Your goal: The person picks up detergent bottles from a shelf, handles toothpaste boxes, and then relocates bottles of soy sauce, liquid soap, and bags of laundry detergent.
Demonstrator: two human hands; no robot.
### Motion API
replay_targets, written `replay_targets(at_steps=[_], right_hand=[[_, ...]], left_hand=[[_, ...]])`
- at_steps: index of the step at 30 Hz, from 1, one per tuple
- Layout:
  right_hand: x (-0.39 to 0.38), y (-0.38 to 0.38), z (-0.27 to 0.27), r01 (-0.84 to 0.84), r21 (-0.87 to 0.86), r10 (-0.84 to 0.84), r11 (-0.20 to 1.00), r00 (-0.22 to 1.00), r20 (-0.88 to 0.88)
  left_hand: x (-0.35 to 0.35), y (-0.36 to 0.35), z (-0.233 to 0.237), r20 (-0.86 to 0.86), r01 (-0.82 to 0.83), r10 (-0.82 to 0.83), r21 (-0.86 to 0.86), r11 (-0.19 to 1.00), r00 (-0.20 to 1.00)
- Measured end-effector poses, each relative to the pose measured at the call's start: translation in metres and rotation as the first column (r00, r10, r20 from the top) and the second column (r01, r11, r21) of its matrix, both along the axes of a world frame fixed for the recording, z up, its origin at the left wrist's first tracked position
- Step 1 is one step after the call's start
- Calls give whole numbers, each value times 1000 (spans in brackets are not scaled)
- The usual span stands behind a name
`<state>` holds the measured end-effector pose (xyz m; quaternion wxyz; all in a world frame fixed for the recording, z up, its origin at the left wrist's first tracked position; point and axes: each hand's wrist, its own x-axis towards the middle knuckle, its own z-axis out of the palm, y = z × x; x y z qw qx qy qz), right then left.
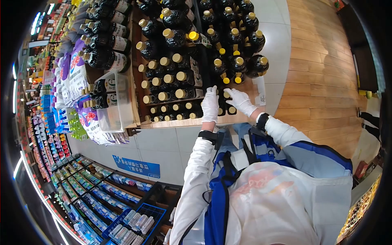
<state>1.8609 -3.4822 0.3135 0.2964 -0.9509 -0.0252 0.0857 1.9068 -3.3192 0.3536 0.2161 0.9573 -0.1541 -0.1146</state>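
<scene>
Dark bottles with gold caps (180,76) stand in close rows on a wooden display shelf (241,118). My left hand (210,105), in a white glove, is at the front rows beside a black divider; its fingers are drawn together, and what they may hold is hidden. Just to its right, my right hand (241,101), also gloved, has its fingertips at a small gold-capped bottle (227,95). Larger round bottles (258,65) with yellow tags stand beyond my right hand.
A clear plastic bin (116,102) with dark bottles sits left of the shelf. Lower left are toothpaste shelves (102,185) and a blue basket (157,212). Wooden floor (318,81) lies to the right, with a person's dark-clothed legs (370,124) at the far edge.
</scene>
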Motion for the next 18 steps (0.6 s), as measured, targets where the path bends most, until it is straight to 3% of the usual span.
replay_targets(at_steps=[1,4,7,12,18], right_hand=[[0,0,-3,3,13,-4,1000,1000,16],[0,-2,-10,9,51,-12,999,999,45],[4,-8,-11,-3,48,1,999,999,41],[9,-8,-6,-18,29,17,999,1000,22],[6,-7,-6,-6,54,7,999,1000,-19]], left_hand=[[2,1,-10,75,19,-19,7,1000,997],[9,4,-25,72,71,-69,-15,997,995],[15,4,-34,-33,86,-84,71,994,996],[6,14,-38,-9,76,-76,-14,997,997],[3,15,-40,-103,6,-5,11,1000,995]])
